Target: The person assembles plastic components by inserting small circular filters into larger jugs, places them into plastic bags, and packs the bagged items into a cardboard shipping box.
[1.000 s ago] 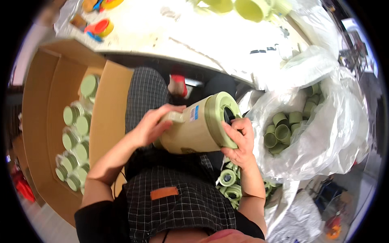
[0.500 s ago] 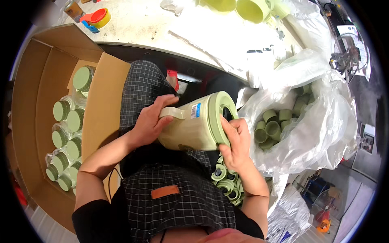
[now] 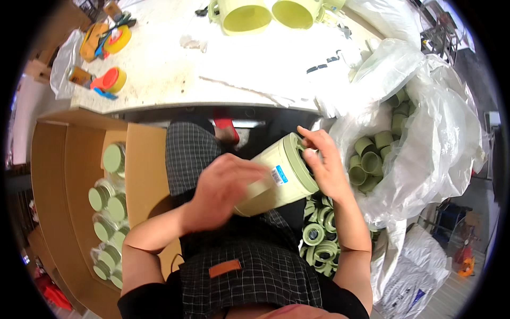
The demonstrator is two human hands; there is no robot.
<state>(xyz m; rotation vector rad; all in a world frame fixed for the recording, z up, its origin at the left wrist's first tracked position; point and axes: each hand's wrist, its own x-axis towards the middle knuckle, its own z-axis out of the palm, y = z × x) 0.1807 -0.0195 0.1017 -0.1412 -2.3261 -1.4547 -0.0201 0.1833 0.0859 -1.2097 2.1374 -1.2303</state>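
Observation:
A pale green pitcher (image 3: 289,193) with a side handle and a blue-and-white label lies tilted over my lap. Its green lid (image 3: 300,169) points to the right. My right hand (image 3: 328,166) grips the lid end, thumb on the lid and fingers at its far edge. Over the handle side, my left hand (image 3: 226,189) is smeared by motion; whether its fingers close on the handle cannot be made out. Several green ring-shaped lids with dark centres (image 3: 314,234) are heaped beside my right forearm.
An open cardboard box (image 3: 58,202) at left holds several green-lidded containers (image 3: 113,158). At right, a clear plastic bag (image 3: 425,154) contains green cups (image 3: 372,163). The white table (image 3: 159,69) ahead carries two green pitchers (image 3: 246,20) and tape rolls (image 3: 112,80).
My left hand has moved from behind the handle to the near side of the pitcher and is blurred. My right hand's fingers have shifted along the lid. The view has tilted up toward the table.

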